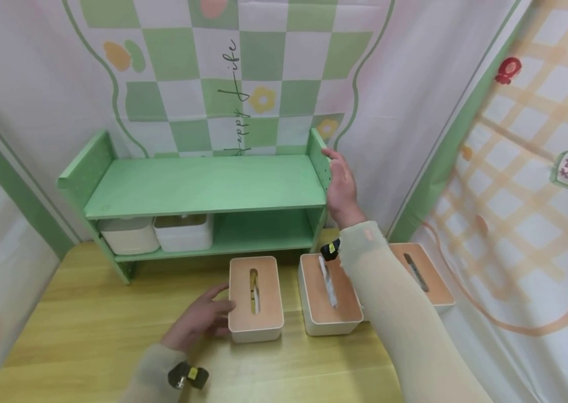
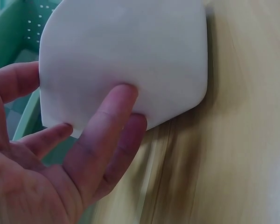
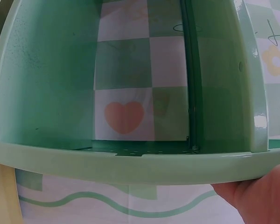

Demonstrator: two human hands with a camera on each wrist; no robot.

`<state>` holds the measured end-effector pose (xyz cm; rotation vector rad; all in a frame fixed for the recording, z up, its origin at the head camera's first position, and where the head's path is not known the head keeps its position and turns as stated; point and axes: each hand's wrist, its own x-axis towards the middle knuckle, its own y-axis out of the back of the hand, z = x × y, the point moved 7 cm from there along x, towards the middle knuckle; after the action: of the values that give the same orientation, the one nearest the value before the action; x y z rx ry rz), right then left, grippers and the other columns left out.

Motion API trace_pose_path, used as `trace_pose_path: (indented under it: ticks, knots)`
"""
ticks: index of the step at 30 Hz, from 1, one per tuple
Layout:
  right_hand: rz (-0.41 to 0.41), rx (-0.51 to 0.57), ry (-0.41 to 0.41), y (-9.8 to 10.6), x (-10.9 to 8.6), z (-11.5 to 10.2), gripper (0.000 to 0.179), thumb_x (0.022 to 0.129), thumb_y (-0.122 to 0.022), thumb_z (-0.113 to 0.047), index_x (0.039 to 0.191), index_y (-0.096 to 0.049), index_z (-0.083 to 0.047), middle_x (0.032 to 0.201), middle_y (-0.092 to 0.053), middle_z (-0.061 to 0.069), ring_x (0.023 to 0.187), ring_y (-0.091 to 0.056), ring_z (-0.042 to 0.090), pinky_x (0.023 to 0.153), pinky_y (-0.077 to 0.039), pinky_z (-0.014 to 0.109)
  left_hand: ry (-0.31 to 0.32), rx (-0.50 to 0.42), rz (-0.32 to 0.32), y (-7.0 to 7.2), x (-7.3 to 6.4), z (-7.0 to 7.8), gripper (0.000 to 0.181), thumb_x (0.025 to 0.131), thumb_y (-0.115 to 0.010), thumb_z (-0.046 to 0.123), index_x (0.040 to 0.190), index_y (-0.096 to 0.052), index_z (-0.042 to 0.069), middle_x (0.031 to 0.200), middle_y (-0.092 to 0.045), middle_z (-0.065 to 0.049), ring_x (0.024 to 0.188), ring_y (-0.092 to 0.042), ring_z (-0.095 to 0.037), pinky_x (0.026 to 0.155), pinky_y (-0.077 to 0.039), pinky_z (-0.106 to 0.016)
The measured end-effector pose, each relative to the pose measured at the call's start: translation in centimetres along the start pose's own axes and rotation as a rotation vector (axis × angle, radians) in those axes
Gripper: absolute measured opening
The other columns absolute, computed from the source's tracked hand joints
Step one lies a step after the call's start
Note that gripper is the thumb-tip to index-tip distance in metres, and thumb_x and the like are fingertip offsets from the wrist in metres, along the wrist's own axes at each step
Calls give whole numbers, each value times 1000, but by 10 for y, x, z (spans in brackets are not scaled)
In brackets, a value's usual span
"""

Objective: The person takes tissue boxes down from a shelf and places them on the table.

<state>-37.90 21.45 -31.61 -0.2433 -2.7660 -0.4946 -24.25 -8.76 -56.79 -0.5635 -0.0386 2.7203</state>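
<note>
My left hand (image 1: 202,317) touches the left side of a white tissue box (image 1: 240,291) with a wood-coloured lid and a slot. Up close in the left wrist view, spread fingertips (image 2: 123,95) rest on the box's smooth white wall (image 2: 130,46). My right hand (image 1: 342,189) lies with extended fingers against the outer face of the right side panel of a green two-tier shelf (image 1: 208,184). Only part of that hand (image 3: 266,198) shows at the lower right of the right wrist view, beside the panel's edge (image 3: 130,165).
A second tissue box (image 1: 331,313) with white tissue sticking out stands right of the first. Another tissue box (image 1: 432,274) is partly behind my right sleeve. Two white containers (image 1: 130,238) sit at the left of the lower tier. Everything stands on a wooden table (image 1: 77,324) before patterned curtains.
</note>
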Motion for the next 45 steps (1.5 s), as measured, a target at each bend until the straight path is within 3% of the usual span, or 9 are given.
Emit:
trace_pose_path:
  ticks: [10,26,35,45]
  knots:
    - [5,6,-8,1,1,2,49,106,-22,-46,147,-45,-34,157,-30,-15,141,-21,5,116,-17,46,-8,-31,-11,-12,8,-1,78,91,-70,20,157,-28,12,97,-71,-19,86,-70,-39,72,-58,-50]
    - [3,13,-4,1,-1,1,49,106,-21,-46,147,-45,-33,156,-31,-15,140,-22,4,116,-17,45,-16,-80,-44,-35,13,0,79,92,-69,17,158,-25,10,98,-70,-22,86,-70,-40,73,-59,-48]
    - [9,11,32,1,0,0,50,107,-21,-45,148,-45,-29,157,-32,-11,142,-22,7,116,-18,45,-31,-84,-50,-41,18,2,78,92,-69,16,157,-26,11,103,-68,-22,86,-70,-40,73,-59,-48]
    - [-1,19,9,0,1,0,48,108,-21,-37,150,-44,-26,158,-31,-7,143,-22,9,116,-18,43,-16,-65,-22,-47,24,1,76,92,-70,18,157,-31,14,97,-70,-19,82,-71,-36,69,-59,-47]
